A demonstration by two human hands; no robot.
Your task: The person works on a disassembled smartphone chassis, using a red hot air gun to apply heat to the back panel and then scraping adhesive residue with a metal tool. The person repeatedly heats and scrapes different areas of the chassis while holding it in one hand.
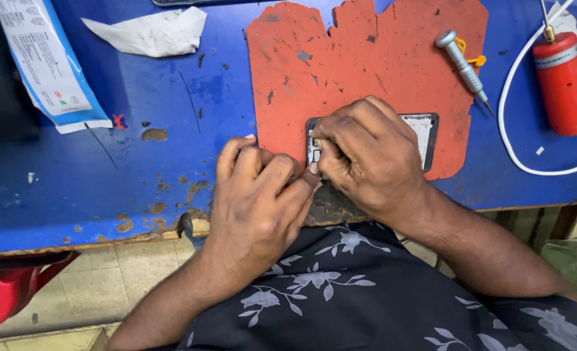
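Together, both hands bent over a small dark rectangular opened phone (425, 133) lying on a worn red rubber mat (366, 58) atop the blue counter (139, 162), its long axis running left to right. The right hand (366, 153) covered its left end, fingers curled tight, perhaps pinching something hidden; the left hand (262, 188) pressed in alongside, fingers bunched together.
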